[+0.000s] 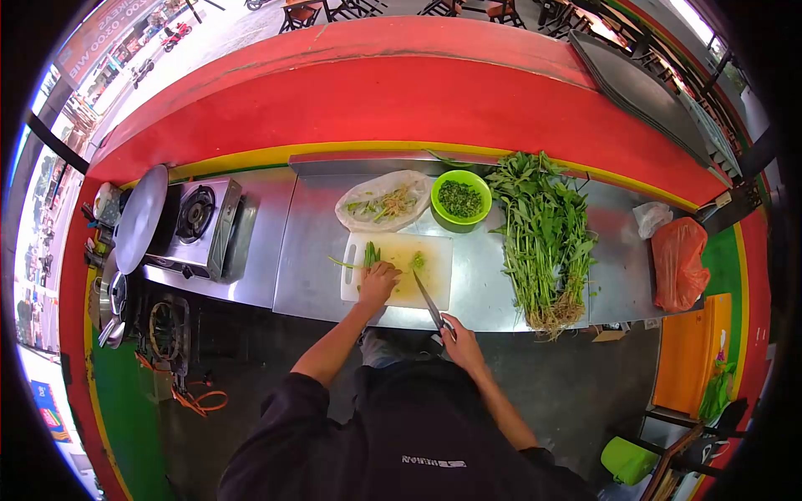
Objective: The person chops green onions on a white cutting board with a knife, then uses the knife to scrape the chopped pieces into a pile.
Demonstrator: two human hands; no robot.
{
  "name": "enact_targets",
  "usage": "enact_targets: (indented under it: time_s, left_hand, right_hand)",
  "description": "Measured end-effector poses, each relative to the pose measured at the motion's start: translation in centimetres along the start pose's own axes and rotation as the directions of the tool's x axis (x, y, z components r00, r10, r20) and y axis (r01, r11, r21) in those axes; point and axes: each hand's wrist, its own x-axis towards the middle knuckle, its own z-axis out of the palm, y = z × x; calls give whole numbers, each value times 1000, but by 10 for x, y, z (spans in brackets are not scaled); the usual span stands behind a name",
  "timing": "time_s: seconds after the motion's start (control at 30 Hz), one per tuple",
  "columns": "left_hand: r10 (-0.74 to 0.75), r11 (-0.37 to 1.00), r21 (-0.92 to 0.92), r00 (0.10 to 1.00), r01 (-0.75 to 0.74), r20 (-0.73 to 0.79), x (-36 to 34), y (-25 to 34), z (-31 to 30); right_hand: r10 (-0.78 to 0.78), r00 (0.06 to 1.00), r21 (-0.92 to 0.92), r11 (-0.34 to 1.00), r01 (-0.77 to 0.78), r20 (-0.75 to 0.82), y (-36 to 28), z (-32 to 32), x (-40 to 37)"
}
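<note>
My left hand [379, 284] is closed over a small bunch of green stalks [371, 254], pressing them onto the left part of a white cutting board [441, 249]. In my right hand [460, 342] is a knife [428, 299], its blade reaching over the board's right side and its tip close to a small heap of chopped greens [418, 260]. Behind the board stand a bright green bowl [459, 225] filled with chopped greens [459, 199] and a clear plastic bag [354, 209] with stem and root scraps.
A big bundle of leafy greens [543, 242], roots toward me, lies right of the board. Further right are a red plastic bag [681, 265] and a whitish bag [652, 219]. A gas stove [195, 215] and a large round lid [142, 219] stand left. A red wall [401, 92] runs behind the steel counter [305, 209].
</note>
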Motion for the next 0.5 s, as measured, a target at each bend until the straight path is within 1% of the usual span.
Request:
enact_targets:
  time_s: [0.07, 0.1, 0.13, 0.17, 0.2, 0.27, 0.3, 0.37, 0.4, 0.43, 0.47, 0.5]
  left_hand:
    - [-16, 999, -41, 1000, 17, 17, 5, -3, 9]
    - [-17, 999, -49, 1000, 18, 19, 8, -5, 13]
    - [35, 999, -23, 999, -34, 23, 10, -9, 16]
    - [86, 996, 1, 996, -86, 29, 12, -14, 20]
    - [82, 997, -9, 996, -82, 34, 14, -15, 21]
    - [158, 987, 30, 985, -160, 67, 15, -19, 23]
    - [154, 988, 4, 985, -154, 75, 15, -19, 24]
    - [146, 989, -43, 986, -143, 75, 16, -19, 28]
    - [149, 987, -78, 986, -143, 70, 16, -20, 30]
    - [169, 982, -90, 984, -164, 58, 17, -19, 29]
    - [157, 983, -102, 986, -150, 65, 18, -19, 28]
    - [191, 979, -78, 980, -186, 56, 19, -18, 27]
  right_hand:
    - [6, 1000, -24, 1000, -7, -7, -4, 2, -3]
    - [-38, 999, -80, 996, 35, -29, -4, 4, -2]
    - [-82, 996, -137, 988, 75, -46, -4, 5, -2]
    - [-49, 999, -125, 991, 46, -19, -3, 3, -4]
    - [-39, 999, -130, 991, 36, -18, -7, 3, -6]
    - [-31, 999, -192, 981, 28, -12, -14, 5, -8]
    - [-19, 1000, -199, 980, 18, -4, -17, 6, -9]
    - [-61, 997, -230, 972, 49, -46, -22, 10, -8]
    - [-49, 998, -236, 971, 39, -36, -24, 13, -7]
    - [-66, 996, -261, 964, 49, -56, -25, 15, -5]
    - [-82, 994, -287, 956, 58, -75, -26, 17, -4]
    - [-67, 996, -295, 955, 45, -64, -28, 19, -2]
